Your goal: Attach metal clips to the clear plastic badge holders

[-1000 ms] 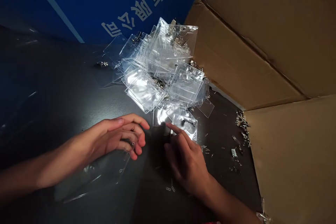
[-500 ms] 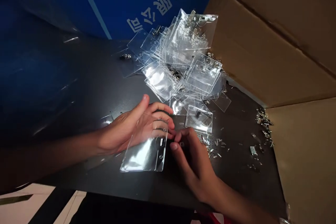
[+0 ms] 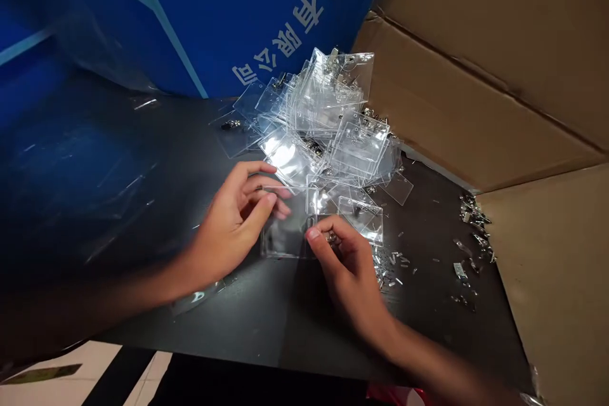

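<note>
My right hand (image 3: 349, 260) pinches the slotted right edge of a clear plastic badge holder (image 3: 288, 238) between thumb and forefinger. A small shiny metal piece, perhaps a clip (image 3: 331, 238), shows under its curled fingers. At the holder's upper left is my left hand (image 3: 238, 212), with fingers loosely bent and apart; whether they touch the plastic I cannot tell. Just beyond both hands lies a heap of clear badge holders (image 3: 328, 101), many with metal clips among them. One more holder (image 3: 368, 219) lies flat by my right knuckles.
Small metal bits (image 3: 392, 263) are scattered right of my right hand. Several metal clips (image 3: 473, 219) lie along the cardboard wall (image 3: 547, 235) at the right. A blue panel with white characters (image 3: 190, 13) stands behind the dark table (image 3: 266, 323). Some clear plastic (image 3: 197, 298) lies near my left forearm.
My left hand has turned from palm-up under the holder to back-up at its left side. The right thumb and forefinger have taken the holder's slotted edge. The view has shifted slightly.
</note>
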A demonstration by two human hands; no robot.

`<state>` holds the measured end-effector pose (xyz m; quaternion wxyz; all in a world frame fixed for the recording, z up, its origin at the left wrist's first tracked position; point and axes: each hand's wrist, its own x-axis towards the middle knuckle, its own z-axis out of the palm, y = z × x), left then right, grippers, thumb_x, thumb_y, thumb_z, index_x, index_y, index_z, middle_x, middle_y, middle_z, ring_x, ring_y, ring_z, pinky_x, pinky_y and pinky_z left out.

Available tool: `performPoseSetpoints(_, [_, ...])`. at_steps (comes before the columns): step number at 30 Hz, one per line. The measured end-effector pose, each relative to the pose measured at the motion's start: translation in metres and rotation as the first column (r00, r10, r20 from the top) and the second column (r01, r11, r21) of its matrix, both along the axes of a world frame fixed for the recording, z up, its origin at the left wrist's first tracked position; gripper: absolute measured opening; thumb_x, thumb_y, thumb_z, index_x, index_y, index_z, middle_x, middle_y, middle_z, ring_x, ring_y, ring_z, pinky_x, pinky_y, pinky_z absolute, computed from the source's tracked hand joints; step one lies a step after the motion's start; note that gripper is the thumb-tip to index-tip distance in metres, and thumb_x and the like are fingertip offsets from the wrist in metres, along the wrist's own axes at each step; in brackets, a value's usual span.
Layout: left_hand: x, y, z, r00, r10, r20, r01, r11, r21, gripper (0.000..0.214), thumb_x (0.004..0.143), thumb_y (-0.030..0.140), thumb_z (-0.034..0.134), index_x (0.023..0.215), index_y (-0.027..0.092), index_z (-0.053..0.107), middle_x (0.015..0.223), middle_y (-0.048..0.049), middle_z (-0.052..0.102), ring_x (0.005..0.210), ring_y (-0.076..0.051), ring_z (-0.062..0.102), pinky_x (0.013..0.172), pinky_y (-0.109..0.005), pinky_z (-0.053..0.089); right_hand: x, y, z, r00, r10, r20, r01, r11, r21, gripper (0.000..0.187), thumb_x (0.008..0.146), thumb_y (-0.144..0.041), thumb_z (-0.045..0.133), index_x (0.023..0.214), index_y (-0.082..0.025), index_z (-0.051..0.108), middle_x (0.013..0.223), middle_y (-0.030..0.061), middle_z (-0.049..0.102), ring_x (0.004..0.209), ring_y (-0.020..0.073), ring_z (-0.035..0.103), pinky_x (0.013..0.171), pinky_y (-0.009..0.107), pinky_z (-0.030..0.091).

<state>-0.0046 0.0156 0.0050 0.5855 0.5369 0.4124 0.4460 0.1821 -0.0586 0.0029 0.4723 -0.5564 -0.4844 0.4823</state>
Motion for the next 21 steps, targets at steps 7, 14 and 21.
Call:
performPoseSetpoints(7, [-0.010,-0.001,-0.004,0.948,-0.310,-0.073,0.302,0.948,-0.098,0.049,0.095,0.022,0.072,0.141,0.025,0.056,0.107,-0.0019,0.060,0.096,-0.018,0.063,0.087,-0.034,0.054,0.003,-0.002,-0.011,0.984,0.122,0.128,-0.140,0.980,0.141,0.021,0.108,-0.036,0.070,0.092,-0.023,0.070,0.070,-0.0049,0.055,0.059,0.0122,0.045,0.057,0.028,0.036])
performPoseSetpoints(14, [-0.014,0.000,-0.004,0.898,-0.438,0.042,0.440,0.889,-0.130,0.046,0.097,0.032,0.083,0.135,0.026,0.056,0.103,0.0008,0.046,0.092,-0.016,0.047,0.080,-0.029,0.045,0.026,-0.005,-0.006,0.943,0.243,0.226,-0.291,0.933,0.210,0.021,0.112,-0.032,0.063,0.129,-0.026,0.074,0.105,0.0035,0.076,0.091,0.0194,0.068,0.082,0.034,0.053])
performPoseSetpoints(21, [-0.017,0.004,-0.012,0.920,-0.386,0.071,0.393,0.911,-0.125,0.036,0.097,0.027,0.082,0.128,0.025,0.063,0.105,-0.0004,0.050,0.091,-0.015,0.050,0.079,-0.027,0.046,0.028,-0.001,-0.016,0.954,0.218,0.207,-0.249,0.959,0.137,0.021,0.116,-0.036,0.059,0.128,-0.024,0.072,0.084,-0.0016,0.068,0.072,0.0161,0.060,0.069,0.032,0.045])
